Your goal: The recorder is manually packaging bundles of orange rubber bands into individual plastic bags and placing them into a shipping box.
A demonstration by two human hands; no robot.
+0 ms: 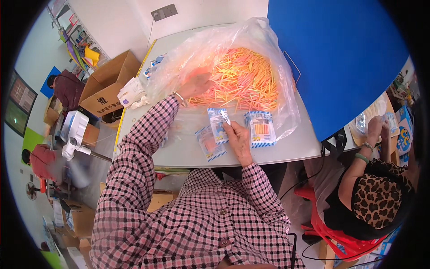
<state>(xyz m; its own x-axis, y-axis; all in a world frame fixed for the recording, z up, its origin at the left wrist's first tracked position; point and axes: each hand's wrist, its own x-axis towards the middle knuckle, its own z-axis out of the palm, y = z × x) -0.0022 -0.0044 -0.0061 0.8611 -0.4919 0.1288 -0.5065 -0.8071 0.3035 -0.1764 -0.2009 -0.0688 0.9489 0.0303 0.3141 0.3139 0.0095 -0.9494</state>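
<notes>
My left hand (pixel 198 84) reaches into a large clear plastic bag (pixel 257 33), at the left edge of a heap of thin pink, orange and yellow sticks (pixel 246 78). Its fingers look stretched out, though partly blurred, and I see nothing held in them. My right hand (pixel 239 141) pinches the right edge of a small blue-and-white packet (pixel 218 122) between thumb and fingers. Beneath that lies another packet (pixel 208 144), tilted on the table. To the right of my right hand rest stacked packets (pixel 261 127), the top one with a clear window showing sticks.
The white table (pixel 286 154) ends just before my body. On its left are a tissue pack (pixel 132 93) and a cardboard box (pixel 109 83) beyond. A blue panel (pixel 340 58) rises at the right. A co-worker (pixel 371 188) sits on a red chair (pixel 329 233).
</notes>
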